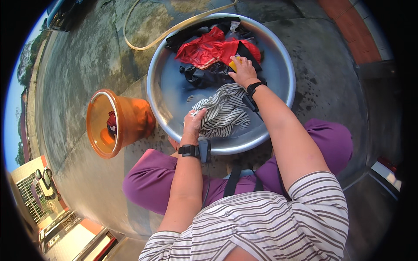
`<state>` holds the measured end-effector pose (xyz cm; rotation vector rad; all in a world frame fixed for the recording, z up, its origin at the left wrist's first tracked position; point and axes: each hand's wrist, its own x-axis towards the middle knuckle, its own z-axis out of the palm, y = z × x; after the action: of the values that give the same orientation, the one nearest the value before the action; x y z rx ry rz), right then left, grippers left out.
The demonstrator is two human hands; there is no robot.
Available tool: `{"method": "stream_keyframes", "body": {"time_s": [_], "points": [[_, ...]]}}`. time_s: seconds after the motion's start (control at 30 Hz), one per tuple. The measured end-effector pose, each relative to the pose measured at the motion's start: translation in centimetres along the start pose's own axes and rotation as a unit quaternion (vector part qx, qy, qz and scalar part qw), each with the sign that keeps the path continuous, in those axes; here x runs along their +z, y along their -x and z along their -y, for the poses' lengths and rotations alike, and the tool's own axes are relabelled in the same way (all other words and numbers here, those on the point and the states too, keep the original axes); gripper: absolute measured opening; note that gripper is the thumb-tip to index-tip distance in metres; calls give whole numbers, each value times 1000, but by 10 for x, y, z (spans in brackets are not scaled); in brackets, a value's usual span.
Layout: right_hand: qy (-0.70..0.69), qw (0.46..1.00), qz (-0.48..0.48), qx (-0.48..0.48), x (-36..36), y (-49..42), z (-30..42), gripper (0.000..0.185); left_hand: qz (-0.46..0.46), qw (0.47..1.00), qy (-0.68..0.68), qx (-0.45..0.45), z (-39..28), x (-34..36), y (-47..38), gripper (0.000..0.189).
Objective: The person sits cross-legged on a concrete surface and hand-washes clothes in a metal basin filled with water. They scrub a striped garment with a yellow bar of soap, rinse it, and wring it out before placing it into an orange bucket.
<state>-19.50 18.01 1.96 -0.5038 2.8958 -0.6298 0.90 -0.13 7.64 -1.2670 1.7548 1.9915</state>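
A wide metal basin [169,114] sits on the ground before me, with wet clothes in it. My left hand [193,123] grips the near left edge of a striped black-and-white cloth [225,112], bunched at the front of the basin. Between the fingers of my right hand [243,71] is a yellow block [233,65], perhaps a bar of soap or a brush; the fingers partly hide it. That hand is over the dark edge of a red garment [205,47]. A black garment [207,75] lies between the red one and the striped cloth.
An orange plastic bucket [135,119] with a few cloth items inside stands left of the basin. A pale hose [140,48] curves over the concrete floor [94,65] to the basin's far rim. My bent knees flank the basin's near side. A parked scooter [45,184] shows far left.
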Motion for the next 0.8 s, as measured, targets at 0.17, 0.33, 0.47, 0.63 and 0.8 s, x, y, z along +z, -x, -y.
{"method": "stream_keyframes", "body": {"time_s": [0.17, 0.33, 0.47, 0.63, 0.8], "points": [[156, 985, -65, 16, 4, 3, 2, 67, -115, 957, -200, 176, 24, -19, -15, 15], [44, 998, 23, 35, 15, -12, -11, 56, 3, 985, 169, 32, 28, -18, -13, 27], [-236, 969, 32, -70, 17, 28, 42, 42, 39, 964, 248, -85, 20, -7, -4, 39], [-237, 949, 155, -139, 39, 118, 100, 36, 30, 939, 341, -39, 12, 5, 19, 32], [-56, 989, 125, -57, 46, 117, 36, 33, 112, 939, 324, 15, -7, 3, 51, 27]]}}
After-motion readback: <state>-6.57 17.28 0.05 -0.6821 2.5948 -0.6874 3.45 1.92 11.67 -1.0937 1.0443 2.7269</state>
